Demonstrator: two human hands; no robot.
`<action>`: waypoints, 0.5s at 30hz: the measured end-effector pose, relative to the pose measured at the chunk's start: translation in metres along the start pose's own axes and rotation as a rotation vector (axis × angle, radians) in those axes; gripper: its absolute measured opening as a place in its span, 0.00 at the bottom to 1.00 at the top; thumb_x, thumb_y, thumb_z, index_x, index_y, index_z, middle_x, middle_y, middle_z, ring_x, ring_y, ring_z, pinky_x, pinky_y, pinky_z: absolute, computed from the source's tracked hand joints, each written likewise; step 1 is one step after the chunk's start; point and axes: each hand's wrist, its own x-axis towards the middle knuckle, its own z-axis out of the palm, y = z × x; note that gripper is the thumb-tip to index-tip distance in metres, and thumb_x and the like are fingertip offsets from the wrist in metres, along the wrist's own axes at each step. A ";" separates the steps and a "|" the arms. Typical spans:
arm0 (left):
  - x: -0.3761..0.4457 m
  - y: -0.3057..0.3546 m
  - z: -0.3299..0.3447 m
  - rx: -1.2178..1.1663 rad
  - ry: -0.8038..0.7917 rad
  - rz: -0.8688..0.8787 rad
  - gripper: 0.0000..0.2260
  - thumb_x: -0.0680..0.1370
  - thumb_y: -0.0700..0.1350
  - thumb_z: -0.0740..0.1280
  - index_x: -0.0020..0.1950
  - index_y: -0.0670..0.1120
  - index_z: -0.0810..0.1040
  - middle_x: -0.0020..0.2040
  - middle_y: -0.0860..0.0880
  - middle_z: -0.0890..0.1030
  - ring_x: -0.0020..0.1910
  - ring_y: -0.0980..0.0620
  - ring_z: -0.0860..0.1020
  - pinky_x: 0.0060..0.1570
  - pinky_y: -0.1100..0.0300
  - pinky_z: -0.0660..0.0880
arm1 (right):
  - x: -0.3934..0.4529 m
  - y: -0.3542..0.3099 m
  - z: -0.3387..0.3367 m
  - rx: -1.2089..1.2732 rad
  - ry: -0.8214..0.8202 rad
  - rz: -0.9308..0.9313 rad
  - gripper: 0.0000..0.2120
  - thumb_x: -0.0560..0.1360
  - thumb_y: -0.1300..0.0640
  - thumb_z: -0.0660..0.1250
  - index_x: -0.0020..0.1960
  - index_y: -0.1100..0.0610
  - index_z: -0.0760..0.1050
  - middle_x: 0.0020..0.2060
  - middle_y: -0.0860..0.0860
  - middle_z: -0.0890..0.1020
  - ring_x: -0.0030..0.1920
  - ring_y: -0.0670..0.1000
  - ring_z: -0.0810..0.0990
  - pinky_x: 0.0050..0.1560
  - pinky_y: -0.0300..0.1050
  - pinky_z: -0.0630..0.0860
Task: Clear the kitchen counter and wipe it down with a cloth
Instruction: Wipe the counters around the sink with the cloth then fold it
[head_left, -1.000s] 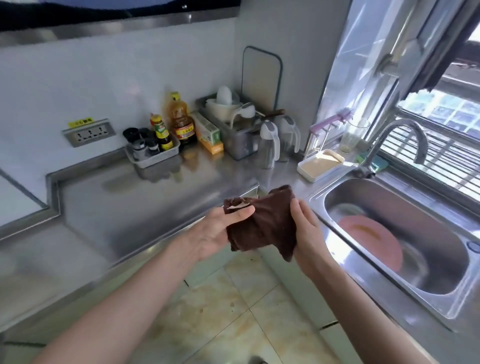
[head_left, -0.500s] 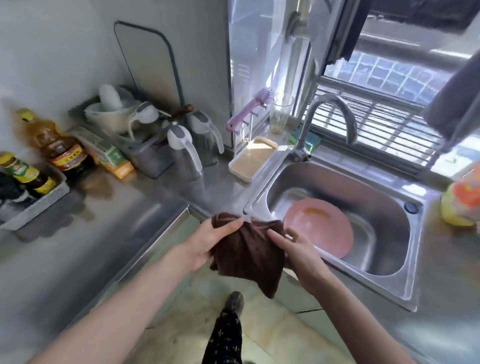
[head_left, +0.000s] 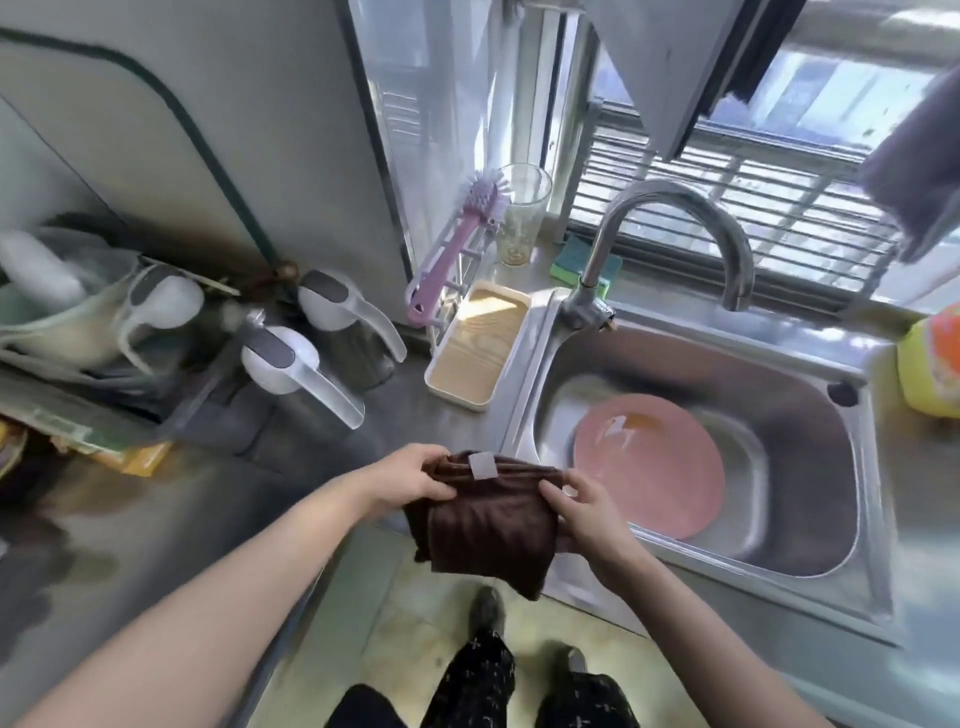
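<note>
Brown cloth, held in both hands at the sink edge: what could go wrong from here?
1. The brown cloth hangs over the floor between left hand and right hand; a loose grip could drop it.
2. If it is wetted at the faucet, the pink plate in the sink may splash water.
3. The two pitchers crowd the counter; a wide wipe could knock them.
</note>
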 end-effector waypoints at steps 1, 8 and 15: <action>0.009 -0.003 -0.003 0.111 0.060 0.025 0.10 0.72 0.32 0.66 0.39 0.46 0.72 0.35 0.51 0.73 0.37 0.54 0.72 0.36 0.67 0.68 | 0.007 0.001 0.005 0.002 0.022 -0.005 0.06 0.78 0.60 0.61 0.52 0.62 0.72 0.41 0.57 0.80 0.38 0.54 0.80 0.33 0.47 0.79; 0.051 -0.026 -0.004 0.221 0.376 0.136 0.13 0.72 0.36 0.67 0.36 0.52 0.67 0.37 0.51 0.73 0.40 0.52 0.71 0.35 0.66 0.64 | 0.063 0.003 0.001 -0.365 0.095 -0.337 0.03 0.76 0.61 0.64 0.47 0.59 0.76 0.42 0.53 0.81 0.45 0.49 0.79 0.50 0.43 0.73; 0.027 -0.078 0.006 0.976 0.263 0.591 0.20 0.59 0.35 0.75 0.45 0.49 0.72 0.52 0.49 0.75 0.43 0.46 0.79 0.46 0.53 0.78 | 0.039 0.050 -0.034 -1.027 0.049 -0.879 0.07 0.73 0.56 0.65 0.50 0.52 0.79 0.52 0.55 0.80 0.48 0.52 0.77 0.48 0.41 0.74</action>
